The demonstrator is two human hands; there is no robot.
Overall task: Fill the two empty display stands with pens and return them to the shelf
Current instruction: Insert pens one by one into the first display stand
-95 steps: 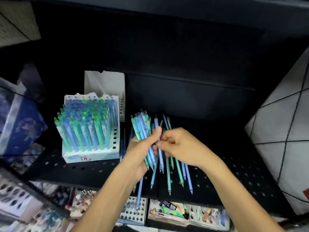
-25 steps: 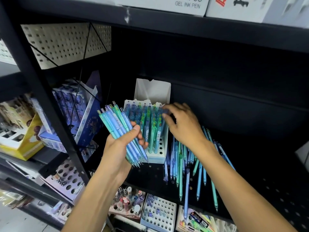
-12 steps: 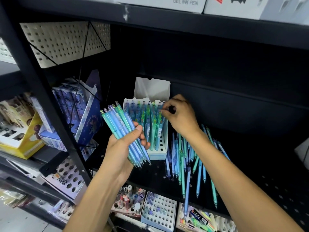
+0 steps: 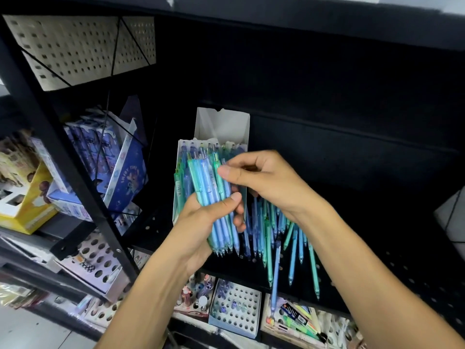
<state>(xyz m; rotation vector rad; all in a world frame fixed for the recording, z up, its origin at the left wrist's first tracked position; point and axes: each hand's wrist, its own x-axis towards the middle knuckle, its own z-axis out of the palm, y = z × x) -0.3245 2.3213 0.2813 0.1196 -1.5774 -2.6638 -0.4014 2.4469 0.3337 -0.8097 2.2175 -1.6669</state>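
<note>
Blue and green pens (image 4: 214, 205) fill the left hand's (image 4: 201, 222) fist before the shelf's stand (image 4: 221, 127) as the right hand (image 4: 264, 177) pinches one top, best drawn out straight.

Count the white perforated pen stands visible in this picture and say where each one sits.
3, possibly more hidden. One display stand, full of pens, on the black shelf behind the hands; one tilted stand lower left; one nearly empty stand on the shelf below.
</note>
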